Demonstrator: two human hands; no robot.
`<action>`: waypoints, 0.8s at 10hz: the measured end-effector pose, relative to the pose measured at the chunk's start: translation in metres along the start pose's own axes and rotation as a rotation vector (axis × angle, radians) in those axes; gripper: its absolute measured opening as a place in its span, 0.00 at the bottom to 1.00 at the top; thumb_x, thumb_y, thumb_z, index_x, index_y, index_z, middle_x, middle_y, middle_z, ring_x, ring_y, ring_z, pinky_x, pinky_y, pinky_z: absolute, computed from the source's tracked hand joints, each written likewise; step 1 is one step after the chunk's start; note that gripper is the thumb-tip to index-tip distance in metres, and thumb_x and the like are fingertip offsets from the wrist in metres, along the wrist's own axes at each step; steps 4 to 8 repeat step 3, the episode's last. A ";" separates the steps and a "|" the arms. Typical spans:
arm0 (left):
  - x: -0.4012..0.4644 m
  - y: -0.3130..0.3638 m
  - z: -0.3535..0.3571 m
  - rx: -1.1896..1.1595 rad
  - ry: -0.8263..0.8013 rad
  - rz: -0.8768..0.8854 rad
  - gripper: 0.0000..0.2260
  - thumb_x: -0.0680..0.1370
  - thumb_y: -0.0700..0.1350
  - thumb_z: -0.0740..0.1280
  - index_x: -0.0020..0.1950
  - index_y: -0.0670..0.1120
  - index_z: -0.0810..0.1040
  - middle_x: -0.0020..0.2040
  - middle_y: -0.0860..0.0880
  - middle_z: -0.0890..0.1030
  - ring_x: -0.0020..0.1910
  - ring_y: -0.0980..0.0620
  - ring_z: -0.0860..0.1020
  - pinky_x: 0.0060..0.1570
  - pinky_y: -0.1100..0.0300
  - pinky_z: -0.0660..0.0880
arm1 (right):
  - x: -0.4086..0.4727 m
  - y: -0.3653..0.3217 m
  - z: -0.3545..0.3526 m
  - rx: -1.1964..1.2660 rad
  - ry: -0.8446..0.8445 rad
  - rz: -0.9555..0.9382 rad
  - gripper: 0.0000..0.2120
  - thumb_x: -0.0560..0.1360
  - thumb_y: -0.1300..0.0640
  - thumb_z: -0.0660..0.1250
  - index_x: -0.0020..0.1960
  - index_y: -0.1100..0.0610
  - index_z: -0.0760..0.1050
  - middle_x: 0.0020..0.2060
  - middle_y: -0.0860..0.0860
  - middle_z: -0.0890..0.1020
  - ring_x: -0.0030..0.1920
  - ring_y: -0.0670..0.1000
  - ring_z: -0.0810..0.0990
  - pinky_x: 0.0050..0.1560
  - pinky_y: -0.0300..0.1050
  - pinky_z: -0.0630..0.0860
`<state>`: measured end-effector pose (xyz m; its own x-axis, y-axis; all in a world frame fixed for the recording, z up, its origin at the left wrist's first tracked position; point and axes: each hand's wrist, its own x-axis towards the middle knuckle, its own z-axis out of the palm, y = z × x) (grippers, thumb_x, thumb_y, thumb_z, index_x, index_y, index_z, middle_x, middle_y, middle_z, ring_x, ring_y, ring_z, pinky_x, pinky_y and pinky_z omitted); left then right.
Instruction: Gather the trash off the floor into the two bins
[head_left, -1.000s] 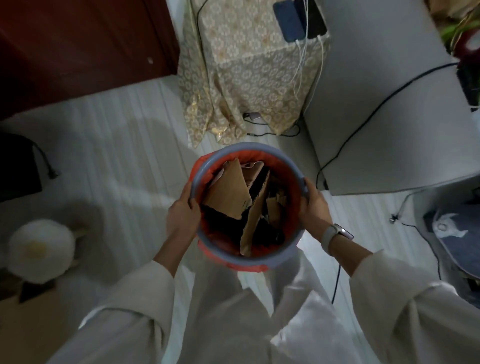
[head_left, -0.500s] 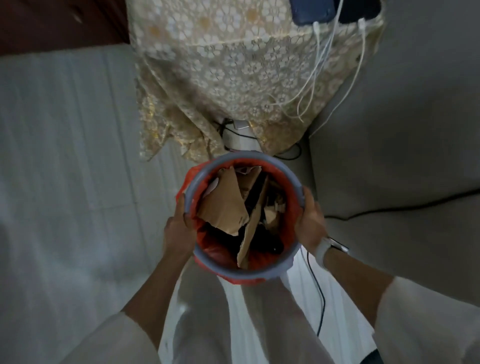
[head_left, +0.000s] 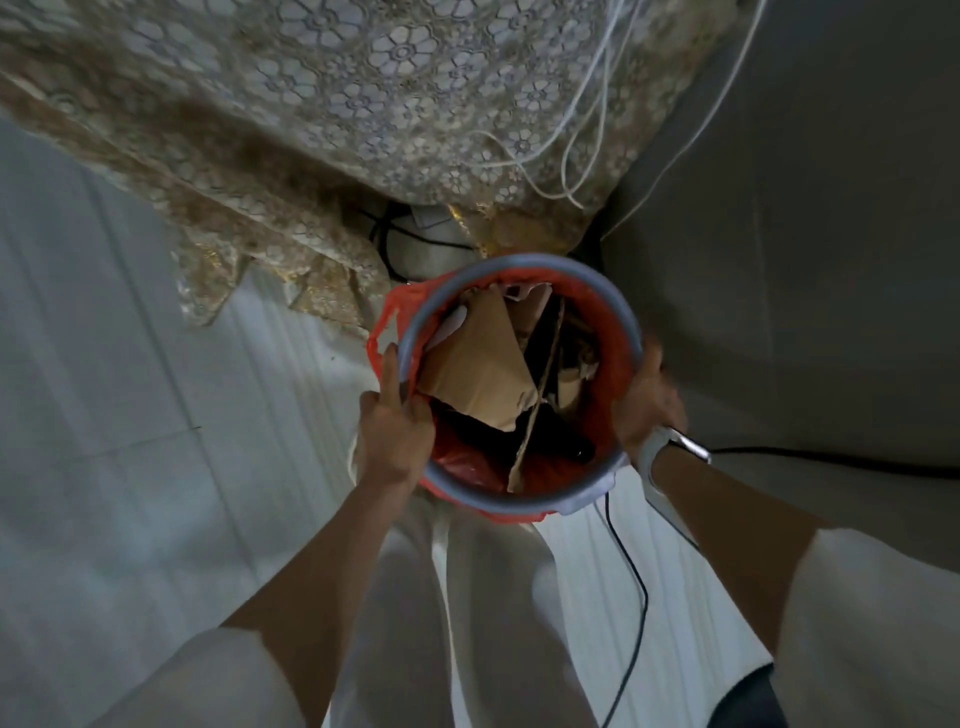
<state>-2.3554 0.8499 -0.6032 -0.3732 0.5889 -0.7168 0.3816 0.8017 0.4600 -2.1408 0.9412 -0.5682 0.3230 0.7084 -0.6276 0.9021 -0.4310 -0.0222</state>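
Note:
A round grey-rimmed bin (head_left: 545, 506) with a red plastic liner sits between my hands, just in front of my legs. Torn brown cardboard pieces (head_left: 483, 364) and dark trash fill it. My left hand (head_left: 395, 436) grips the left rim, thumb over the liner. My right hand (head_left: 647, 400), with a white watch on its wrist, clasps the right rim. Only this one bin is in view.
A small table draped in a gold lace cloth (head_left: 363, 119) stands just beyond the bin, with white cables (head_left: 587, 130) hanging off it. A grey bed or sofa side (head_left: 805, 260) rises on the right. A black cord (head_left: 631, 597) runs across the white tiled floor.
Both hands have carried the bin forward toward the cloth-covered table. The view has closed in, so the dark furniture and floor objects at the left have dropped out of sight.

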 end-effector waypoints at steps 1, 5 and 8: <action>-0.002 0.006 -0.003 0.052 -0.016 0.026 0.29 0.77 0.46 0.54 0.76 0.56 0.47 0.46 0.34 0.76 0.40 0.36 0.76 0.42 0.45 0.77 | 0.001 -0.001 -0.009 0.019 -0.040 0.038 0.25 0.77 0.57 0.58 0.72 0.59 0.56 0.63 0.64 0.72 0.61 0.66 0.73 0.57 0.55 0.71; -0.004 0.032 -0.038 0.324 -0.177 -0.042 0.28 0.79 0.48 0.57 0.76 0.53 0.47 0.63 0.37 0.69 0.56 0.36 0.74 0.55 0.42 0.74 | -0.014 -0.023 -0.025 0.039 -0.117 -0.074 0.30 0.76 0.57 0.57 0.75 0.56 0.49 0.71 0.61 0.62 0.68 0.64 0.65 0.66 0.56 0.66; -0.004 0.032 -0.038 0.324 -0.177 -0.042 0.28 0.79 0.48 0.57 0.76 0.53 0.47 0.63 0.37 0.69 0.56 0.36 0.74 0.55 0.42 0.74 | -0.014 -0.023 -0.025 0.039 -0.117 -0.074 0.30 0.76 0.57 0.57 0.75 0.56 0.49 0.71 0.61 0.62 0.68 0.64 0.65 0.66 0.56 0.66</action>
